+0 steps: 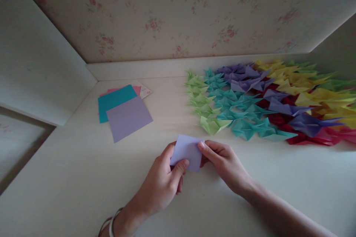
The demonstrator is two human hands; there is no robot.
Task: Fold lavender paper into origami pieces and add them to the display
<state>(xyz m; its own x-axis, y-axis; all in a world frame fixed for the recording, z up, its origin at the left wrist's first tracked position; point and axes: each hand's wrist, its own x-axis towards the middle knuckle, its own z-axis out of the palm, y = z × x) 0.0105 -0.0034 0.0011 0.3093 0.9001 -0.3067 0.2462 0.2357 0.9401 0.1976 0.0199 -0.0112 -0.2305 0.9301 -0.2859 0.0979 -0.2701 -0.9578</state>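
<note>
A small lilac square of origami paper (187, 151) is held between my two hands, above the white tabletop. My left hand (164, 179) grips its left and lower edge, thumb on top and fingers underneath. With thumb and fingertips, my right hand (222, 163) pinches the upper right corner. Whether the square is folded in layers cannot be made out. To the left lie larger sheets: a lilac paper sheet (129, 118) over a teal sheet (114, 100), with pink paper (137, 90) partly hidden beneath.
Rows of folded paper cranes spread over the right side: light green cranes (213, 124), teal cranes (244, 127), purple, yellow and red ones. A floral wall (152, 22) closes off the back of the table (83, 177). A white panel (36, 55) stands at left.
</note>
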